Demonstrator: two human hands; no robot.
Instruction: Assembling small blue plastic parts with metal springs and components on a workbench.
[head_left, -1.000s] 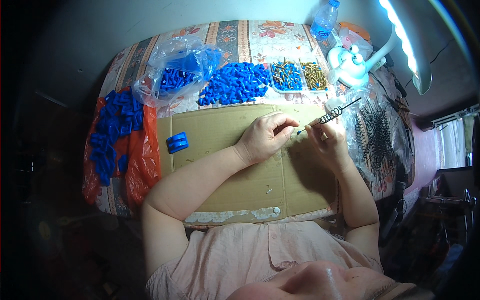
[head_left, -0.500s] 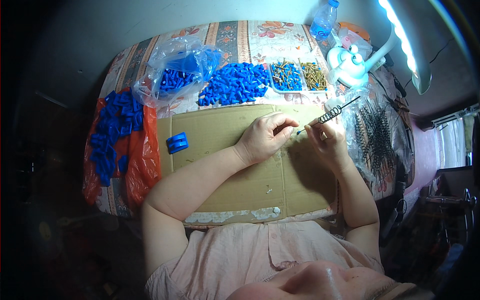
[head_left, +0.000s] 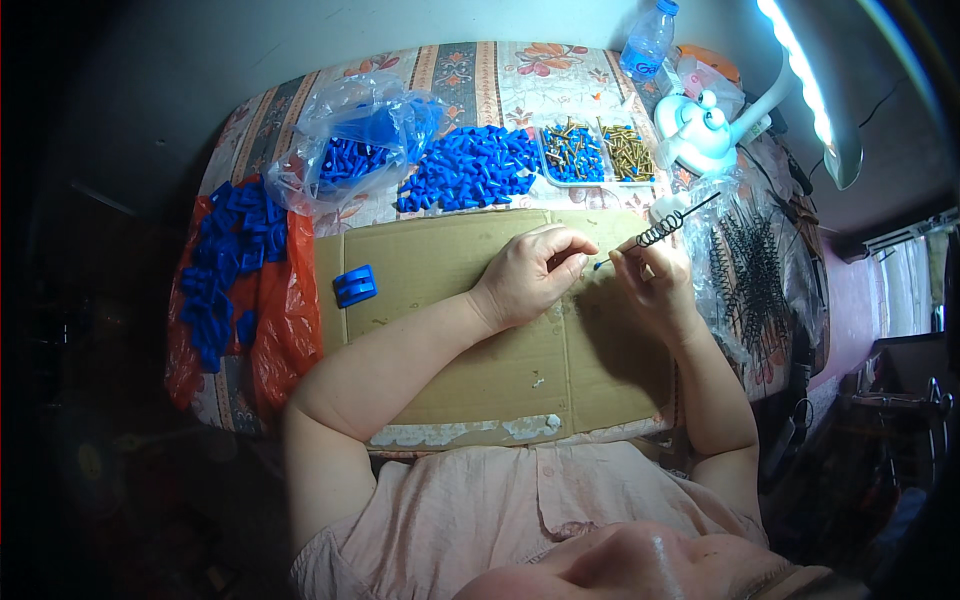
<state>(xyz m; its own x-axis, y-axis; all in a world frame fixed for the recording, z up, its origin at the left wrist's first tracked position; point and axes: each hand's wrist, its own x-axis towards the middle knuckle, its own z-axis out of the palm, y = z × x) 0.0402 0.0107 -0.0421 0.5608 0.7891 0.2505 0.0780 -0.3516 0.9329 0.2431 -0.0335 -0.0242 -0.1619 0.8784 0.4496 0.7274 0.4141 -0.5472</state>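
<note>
My right hand (head_left: 658,285) pinches a black coil spring (head_left: 662,228) by its straight lower end. The spring's other straight end points up and to the right. A small blue tip (head_left: 599,265) sits at the held end, just left of my right fingertips. My left hand (head_left: 535,275) is close beside it, thumb and forefinger curled toward each other. Whatever those fingers may hold is too small or hidden to make out. Both hands are over a brown cardboard sheet (head_left: 450,370). A blue plastic piece with raised ridges (head_left: 354,286) lies on the cardboard's left part.
Behind the cardboard are a heap of blue plastic pieces (head_left: 470,165), a clear bag (head_left: 300,165) and a tray of brass-coloured screws and blue bits (head_left: 545,172). An orange bag (head_left: 285,330) with blue parts lies left. Black springs (head_left: 750,270), a lamp (head_left: 695,135) and bottle (head_left: 648,42) stand right.
</note>
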